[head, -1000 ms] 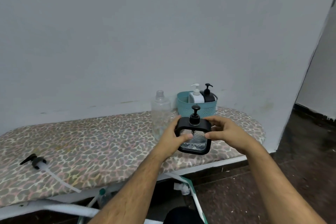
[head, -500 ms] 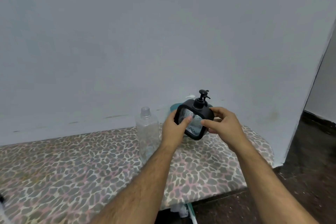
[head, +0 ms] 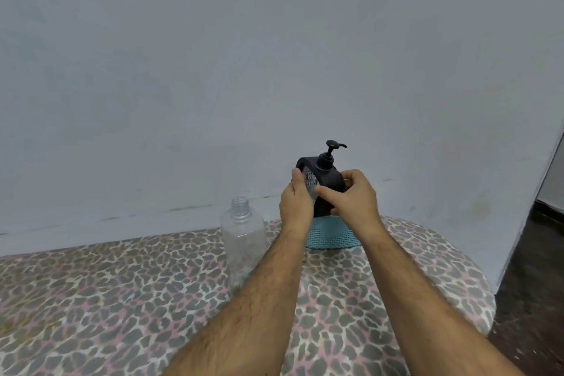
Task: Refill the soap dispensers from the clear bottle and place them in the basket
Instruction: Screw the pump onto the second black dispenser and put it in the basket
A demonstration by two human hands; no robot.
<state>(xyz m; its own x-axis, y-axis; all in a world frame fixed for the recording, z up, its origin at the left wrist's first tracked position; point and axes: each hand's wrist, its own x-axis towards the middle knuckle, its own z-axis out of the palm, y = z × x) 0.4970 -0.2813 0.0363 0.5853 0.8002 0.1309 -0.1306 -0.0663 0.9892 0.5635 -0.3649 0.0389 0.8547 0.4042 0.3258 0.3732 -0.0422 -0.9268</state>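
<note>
A black-framed soap dispenser [head: 328, 175] with a clear window and a black pump is held upright just above the teal basket [head: 331, 235] at the back of the surface. My left hand [head: 296, 201] grips its left side, thumb on the clear window. My right hand [head: 354, 197] grips its right and front side. Both hands hide most of the basket and whatever is inside it. The clear bottle [head: 242, 238], uncapped and looking empty, stands upright left of my left forearm.
The leopard-print padded surface [head: 122, 299] runs left to right against a grey wall; its rounded right end drops to a dark floor [head: 537, 284]. A doorway edge shows at the far right.
Both hands have carried the dispenser away from me and up, from in front of the basket to just above it. It has turned so its narrow side faces me. The camera moved closer.
</note>
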